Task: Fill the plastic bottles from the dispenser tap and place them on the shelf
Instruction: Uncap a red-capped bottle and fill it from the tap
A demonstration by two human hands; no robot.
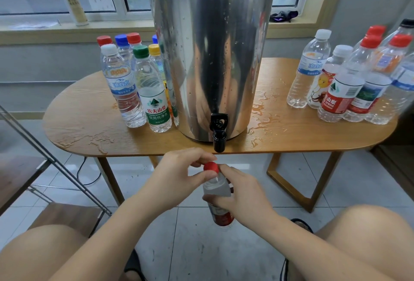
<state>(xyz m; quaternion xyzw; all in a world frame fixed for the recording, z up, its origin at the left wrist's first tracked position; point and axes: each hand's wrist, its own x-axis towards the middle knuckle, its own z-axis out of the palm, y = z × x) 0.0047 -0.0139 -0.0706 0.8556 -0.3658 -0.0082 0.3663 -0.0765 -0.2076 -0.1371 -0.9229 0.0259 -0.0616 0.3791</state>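
Nearest the person, between the knees and low over the tiled floor, the right hand (242, 195) wraps its curled fingers round the shoulder of a bottle (221, 215), holding it upright so nothing spills and so the neck stays braced; the left hand (179, 168) comes from above and pinches the red cap (211, 167) between thumb and fingertips, the rest of its fingers loosely bent; this two-handed hold suits twisting the cap, though whether it goes on or off cannot be told, nor how full the bottle is. The bottle sits just below and in front of the tap (219, 132), which overhangs the edge of the table (89, 128) so a neck can go under it; the steel dispenser (210, 45) stands behind, with spilled water (264, 114) beside it. Capped bottles stand in one cluster to the left (134, 83) and another to the right (349, 83), probably sorted. The shelf (67, 213) waits at the left, within reach.
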